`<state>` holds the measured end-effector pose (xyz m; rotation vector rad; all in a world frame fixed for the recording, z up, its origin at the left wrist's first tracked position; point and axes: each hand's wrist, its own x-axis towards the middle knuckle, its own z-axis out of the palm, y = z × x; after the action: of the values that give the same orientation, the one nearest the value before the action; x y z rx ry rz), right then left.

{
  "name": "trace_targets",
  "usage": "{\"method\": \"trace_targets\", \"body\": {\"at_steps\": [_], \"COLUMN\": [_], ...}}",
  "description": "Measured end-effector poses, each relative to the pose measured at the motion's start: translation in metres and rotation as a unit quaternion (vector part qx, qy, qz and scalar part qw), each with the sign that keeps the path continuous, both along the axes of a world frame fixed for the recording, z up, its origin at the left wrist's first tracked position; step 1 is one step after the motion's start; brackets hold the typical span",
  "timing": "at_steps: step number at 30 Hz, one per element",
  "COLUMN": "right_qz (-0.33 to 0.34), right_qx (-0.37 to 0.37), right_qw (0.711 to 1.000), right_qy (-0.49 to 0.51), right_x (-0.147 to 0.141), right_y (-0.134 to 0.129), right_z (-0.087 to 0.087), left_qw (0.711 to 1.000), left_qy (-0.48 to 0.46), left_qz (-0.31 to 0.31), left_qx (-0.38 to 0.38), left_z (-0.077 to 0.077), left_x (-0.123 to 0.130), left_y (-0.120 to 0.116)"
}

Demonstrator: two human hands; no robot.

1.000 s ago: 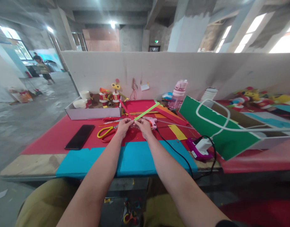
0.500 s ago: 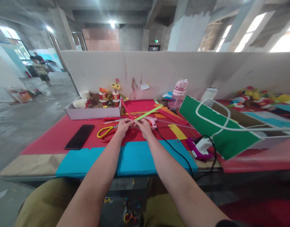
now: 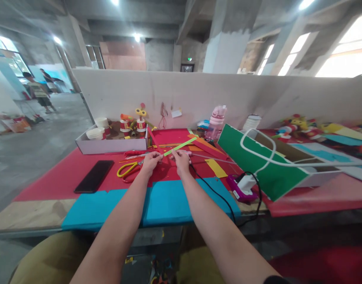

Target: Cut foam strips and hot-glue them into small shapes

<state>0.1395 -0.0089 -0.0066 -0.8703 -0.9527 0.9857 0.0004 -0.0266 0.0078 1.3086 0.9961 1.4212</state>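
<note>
The left hand and right hand are bare, like both forearms. A black edge, sleeve or band unclear, crosses the right arm. Olive trousers show below the worktop's front edge.

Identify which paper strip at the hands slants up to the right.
The light-green strip; the red strip slants up to the left instead.

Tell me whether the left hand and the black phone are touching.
Apart. The head view shows a plain gap: red table covering lies visible between the left hand and the black phone.
</note>
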Motion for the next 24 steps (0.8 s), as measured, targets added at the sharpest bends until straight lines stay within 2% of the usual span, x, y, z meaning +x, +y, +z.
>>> {"method": "trace_targets", "body": {"at_steps": [6,11,17,18,21,22,24], "right_qz": [0.040,0.076,0.014,0.036,0.164,0.186,0.180], "right_qx": [-0.014,-0.043,-0.040,-0.046,-0.085,-0.085,-0.073], "right_qw": [0.999,0.994,0.992,0.993,0.982,0.979,0.981], "right_qy": [0.000,0.066,0.121,0.107,0.027,0.008,-0.021], "right_x": [0.022,0.040,0.067,0.066,0.051,0.042,0.025], "right_y": [-0.007,-0.008,-0.006,-0.008,-0.014,-0.015,-0.014], "right_z": [0.005,0.011,0.034,0.037,0.040,0.039,0.037], "left_qw": [1.000,1.000,0.999,0.998,0.996,0.997,0.997], "left_qy": [0.012,0.021,-0.053,-0.068,-0.084,-0.081,-0.069], "left_qz": [-0.002,-0.006,-0.007,-0.008,-0.012,-0.013,-0.018], "left_qx": [-0.001,0.004,-0.005,-0.003,0.008,0.010,0.014], "left_z": [0.000,-0.002,0.000,0.000,0.001,0.001,0.001], "left_x": [0.001,0.002,-0.001,-0.002,-0.001,-0.001,0.000], "left_y": [0.000,0.001,0.002,0.002,0.001,0.001,0.001]}}
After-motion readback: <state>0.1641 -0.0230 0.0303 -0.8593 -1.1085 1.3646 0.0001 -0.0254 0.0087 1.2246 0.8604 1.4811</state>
